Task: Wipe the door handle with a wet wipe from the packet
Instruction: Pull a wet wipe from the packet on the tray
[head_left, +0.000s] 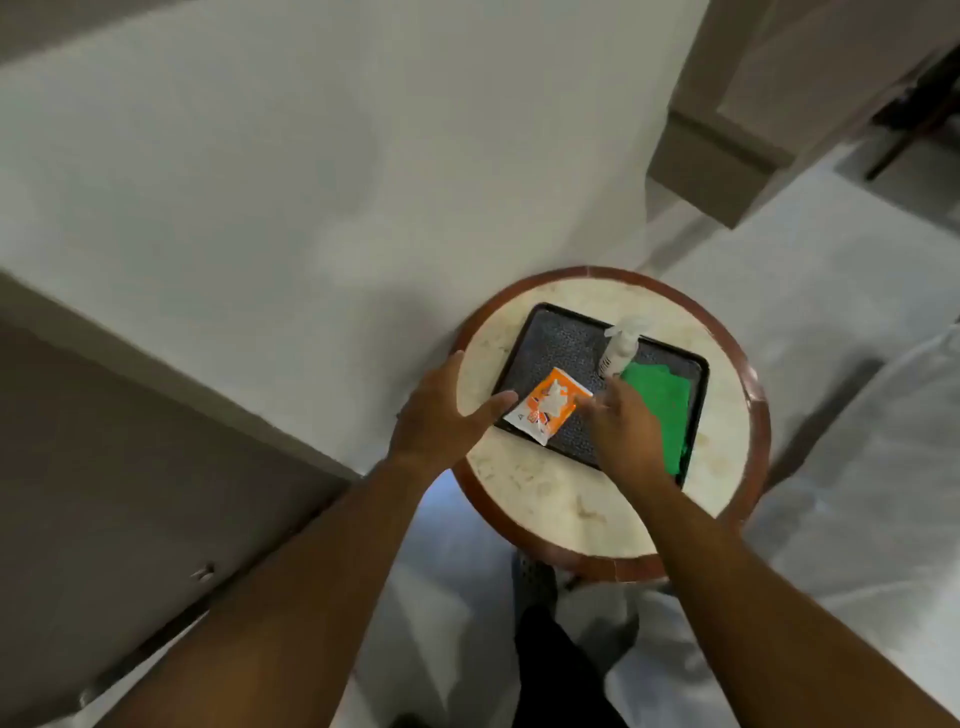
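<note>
An orange and white wet wipe packet (545, 406) lies on a black tray (556, 338), with a white wipe sticking up from its top. My left hand (441, 415) hovers just left of the packet, fingers spread, thumb reaching toward its left edge. My right hand (621, 426) is at the packet's right edge, fingertips touching or almost touching it; I cannot tell which. A metal door handle (202, 572) shows on the brown door at the lower left.
The tray sits on a small round marble-topped table (545, 493) with a wooden rim. A white spray bottle (618, 348) and a green cloth (662, 410) also rest on the tray. A white wall lies behind, pale floor to the right.
</note>
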